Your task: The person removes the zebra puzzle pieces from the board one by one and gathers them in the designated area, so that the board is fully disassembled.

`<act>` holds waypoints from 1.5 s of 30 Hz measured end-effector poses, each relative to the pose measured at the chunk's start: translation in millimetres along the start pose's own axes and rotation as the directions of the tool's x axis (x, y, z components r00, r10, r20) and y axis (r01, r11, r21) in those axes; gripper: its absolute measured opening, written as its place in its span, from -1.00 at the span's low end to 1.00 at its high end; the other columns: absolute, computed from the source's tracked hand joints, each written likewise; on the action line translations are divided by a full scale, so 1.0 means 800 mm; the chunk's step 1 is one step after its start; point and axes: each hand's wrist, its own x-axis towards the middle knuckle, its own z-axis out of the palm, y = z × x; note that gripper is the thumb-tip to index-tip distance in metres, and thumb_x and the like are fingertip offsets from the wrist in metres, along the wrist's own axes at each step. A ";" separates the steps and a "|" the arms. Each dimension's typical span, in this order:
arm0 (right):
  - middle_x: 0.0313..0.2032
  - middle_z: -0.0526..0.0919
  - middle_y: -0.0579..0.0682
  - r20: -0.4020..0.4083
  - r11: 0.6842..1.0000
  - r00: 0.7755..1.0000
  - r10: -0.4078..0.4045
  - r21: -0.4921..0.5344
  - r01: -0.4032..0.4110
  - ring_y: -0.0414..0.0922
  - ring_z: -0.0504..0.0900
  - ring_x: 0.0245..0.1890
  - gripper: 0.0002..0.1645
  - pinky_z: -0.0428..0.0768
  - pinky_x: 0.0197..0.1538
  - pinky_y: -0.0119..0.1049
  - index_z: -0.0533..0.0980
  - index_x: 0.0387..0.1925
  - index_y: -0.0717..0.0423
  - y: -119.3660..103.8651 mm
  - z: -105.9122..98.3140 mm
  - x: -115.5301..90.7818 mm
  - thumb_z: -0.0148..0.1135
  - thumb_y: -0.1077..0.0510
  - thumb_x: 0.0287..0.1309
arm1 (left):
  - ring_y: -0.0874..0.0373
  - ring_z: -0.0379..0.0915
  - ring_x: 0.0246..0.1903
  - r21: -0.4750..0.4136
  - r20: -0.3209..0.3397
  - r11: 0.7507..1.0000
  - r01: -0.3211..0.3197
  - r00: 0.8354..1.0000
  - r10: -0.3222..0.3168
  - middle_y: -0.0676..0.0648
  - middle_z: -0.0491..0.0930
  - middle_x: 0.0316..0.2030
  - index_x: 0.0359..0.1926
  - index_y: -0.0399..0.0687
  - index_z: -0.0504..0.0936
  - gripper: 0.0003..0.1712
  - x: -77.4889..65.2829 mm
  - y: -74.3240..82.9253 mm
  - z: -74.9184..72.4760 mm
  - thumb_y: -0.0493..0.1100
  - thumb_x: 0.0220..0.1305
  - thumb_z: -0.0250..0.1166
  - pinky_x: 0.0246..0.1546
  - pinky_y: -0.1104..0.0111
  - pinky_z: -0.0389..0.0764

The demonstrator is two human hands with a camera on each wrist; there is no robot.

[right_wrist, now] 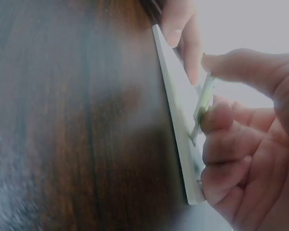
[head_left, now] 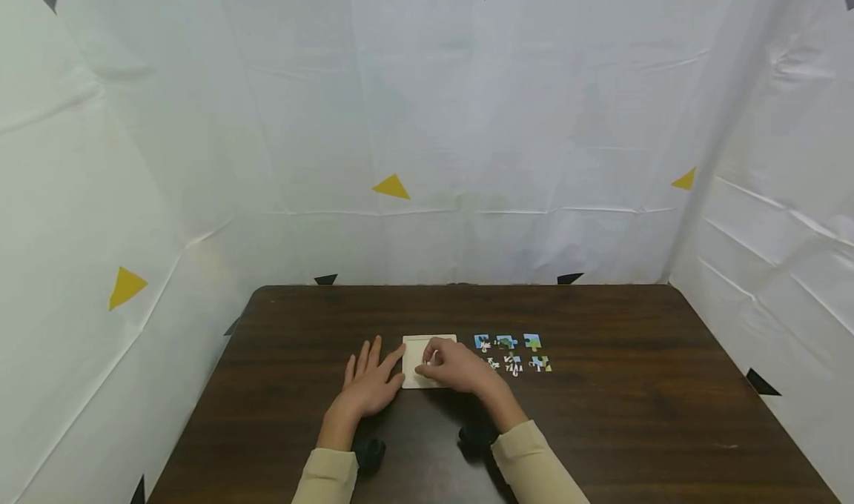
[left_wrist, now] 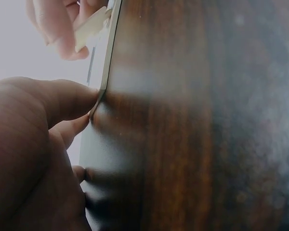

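Observation:
A pale, square puzzle board [head_left: 412,350] with a raised rim lies flat on the table. At its left edge rests my left hand [head_left: 370,388], fingers extended and spread, thumb and index fingertip right at the rim. Above the board, my right hand [head_left: 459,366] pinches a jigsaw piece [right_wrist: 205,100] between thumb and curled fingers; the piece is tilted, its lower end close over the board. In the left wrist view the pale underside of the same jigsaw piece [left_wrist: 90,31] shows. My right hand hides part of the board in the head view.
To the right of the board, several loose jigsaw pieces [head_left: 531,342] lie in two rows, printed blue and green. The dark wooden table [head_left: 634,430] ends at a white cloth wall [head_left: 427,118]. A black wrist device [head_left: 370,456] sits below my left hand.

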 end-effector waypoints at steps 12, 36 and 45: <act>-0.54 0.55 -0.10 -0.015 0.989 0.995 -0.101 0.104 0.102 -0.21 0.41 -0.61 -0.68 0.49 -0.47 -0.28 0.62 0.02 0.00 -0.005 -0.005 -0.006 0.25 -0.15 0.56 | -0.33 -0.51 0.73 -0.030 0.000 0.999 -0.028 1.000 0.028 -0.28 -0.27 0.76 0.71 0.30 0.20 -0.29 -0.002 -0.001 -0.002 0.20 0.66 0.03 0.62 -0.36 -0.50; -0.47 0.53 -0.12 -0.111 0.994 0.991 -0.076 0.069 0.084 -0.28 0.43 -0.53 -0.65 0.54 -0.38 -0.30 0.63 0.05 0.18 0.024 -0.067 -0.096 0.40 0.01 0.46 | -0.23 -0.52 0.75 0.020 -0.018 1.000 0.020 1.000 -0.019 -0.20 -0.31 0.77 0.73 0.32 0.16 -0.26 0.006 -0.009 0.001 0.15 0.63 0.04 0.67 -0.26 -0.46; -0.47 0.56 -0.07 -0.014 0.997 0.997 0.079 -0.013 -0.079 -0.19 0.44 -0.50 -0.73 0.46 -0.41 -0.30 0.62 -0.11 0.19 0.041 -0.106 -0.135 0.49 0.09 0.34 | -0.23 -0.49 0.75 0.022 -0.027 1.000 0.012 1.000 -0.011 -0.20 -0.28 0.77 0.71 0.33 0.19 -0.28 0.001 -0.010 0.003 0.16 0.64 0.06 0.67 -0.27 -0.43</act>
